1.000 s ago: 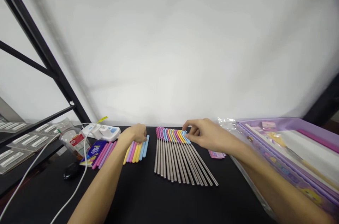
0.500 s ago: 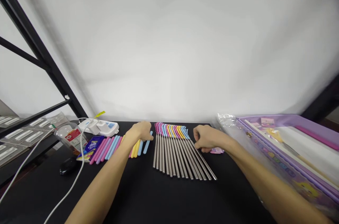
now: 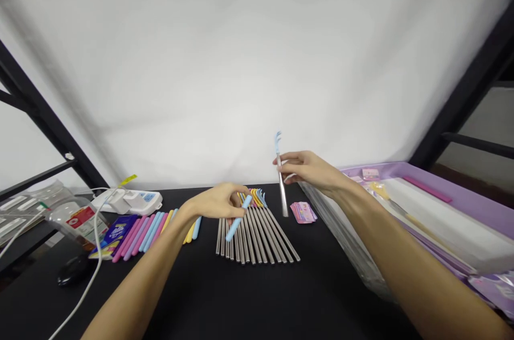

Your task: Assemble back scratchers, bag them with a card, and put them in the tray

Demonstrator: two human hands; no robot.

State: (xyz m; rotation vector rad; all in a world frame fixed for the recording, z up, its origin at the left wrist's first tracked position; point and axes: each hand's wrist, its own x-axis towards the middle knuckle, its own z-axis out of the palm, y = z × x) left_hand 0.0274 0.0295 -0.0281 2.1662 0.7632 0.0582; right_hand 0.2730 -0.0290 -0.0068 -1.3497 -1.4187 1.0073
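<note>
My left hand is closed on a light blue handle tube, tilted above the row of metal rods. Upright in the fingers of my right hand is a back scratcher rod, silver with a light blue claw-shaped head at the top. Beneath my left hand several more silver rods lie fanned side by side, their coloured heads at the far end and partly hidden by that hand. Left of them lies a row of pink, purple, blue and yellow handle tubes, partly behind my left forearm.
A stack of small pink cards lies right of the rods. A purple tray with clear plastic wrap stands at the right. On the left are a power strip, a plastic cup, a black mouse and a white cable.
My right hand has lifted one blue-headed rod off the row and raised it upright. My left hand has picked up a blue handle tube and moved right, over the rods.
</note>
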